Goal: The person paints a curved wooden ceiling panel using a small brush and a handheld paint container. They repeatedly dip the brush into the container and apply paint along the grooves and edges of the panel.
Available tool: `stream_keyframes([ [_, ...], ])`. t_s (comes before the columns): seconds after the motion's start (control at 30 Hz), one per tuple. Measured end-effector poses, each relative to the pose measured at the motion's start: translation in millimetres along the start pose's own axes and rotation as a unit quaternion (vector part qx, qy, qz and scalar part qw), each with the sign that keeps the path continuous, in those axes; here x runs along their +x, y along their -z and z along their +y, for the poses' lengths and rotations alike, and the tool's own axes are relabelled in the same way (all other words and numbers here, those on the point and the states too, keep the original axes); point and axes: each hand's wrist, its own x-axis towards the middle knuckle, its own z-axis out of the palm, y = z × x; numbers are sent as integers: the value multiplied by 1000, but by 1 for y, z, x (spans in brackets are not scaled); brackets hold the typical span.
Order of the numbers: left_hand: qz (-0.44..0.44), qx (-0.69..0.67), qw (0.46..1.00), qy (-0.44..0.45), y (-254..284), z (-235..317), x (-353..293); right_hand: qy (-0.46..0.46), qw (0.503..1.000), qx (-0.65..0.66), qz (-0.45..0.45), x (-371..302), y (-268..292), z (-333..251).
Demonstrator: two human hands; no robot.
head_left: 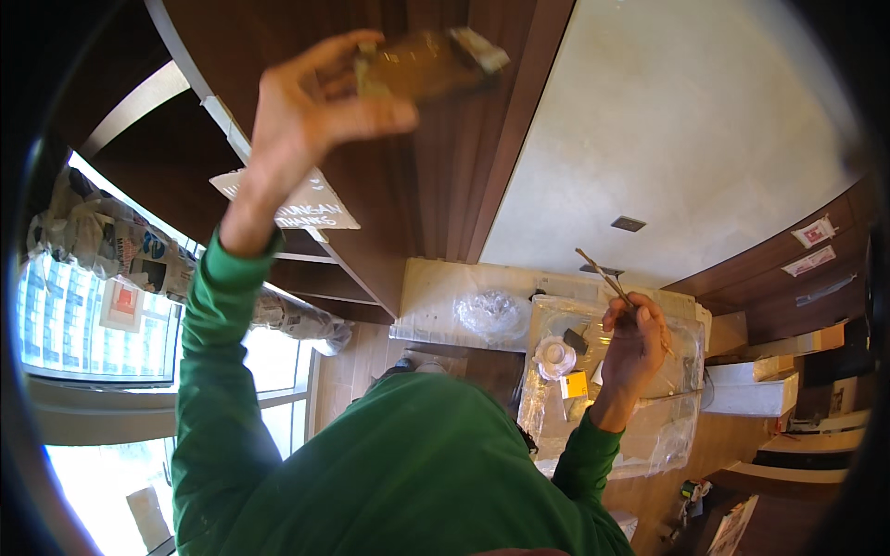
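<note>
My left hand (301, 120) is raised high, its thumb and fingers closed around a brown, glossy, box-like thing (428, 67) with a pale patch at one end. Motion blurs it, so its exact kind is unclear. Behind it stands a dark brown wood panel (408, 195). Lower on the right, my right hand (640, 338) pinches a thin brown stick, perhaps a fine brush (601, 271), which points up and left. Beneath that hand lies a plastic-wrapped table (667, 445), bearing a round whitish roll or cup (554, 358), a yellow box (576, 385) and a dark block (576, 341).
A crumpled clear plastic bundle (491, 316) rests on a covered ledge (422, 310) by the pale wall (686, 120). A cardboard sign (324, 206) hangs behind my left wrist. Windows (93, 324) are at left; white boxes (751, 394) stand at right.
</note>
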Motion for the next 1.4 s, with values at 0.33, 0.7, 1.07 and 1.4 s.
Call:
stream_keyframes([
  [0.33, 9, 92, 994, 52, -27, -35, -111, 20, 995, 5, -94, -19, -103, 14],
  [0.7, 34, 62, 997, 41, -30, -58, -114, 29, 989, -110, -97, -44, -134, 16],
  [1.07, 61, 95, 993, 20, -66, -49, -97, 101, 962, -167, -192, -9, -115, 3],
  [1.4, 116, 120, 986, 28, -80, -34, -75, 55, 962, -64, -259, 35, -105, 7],
])
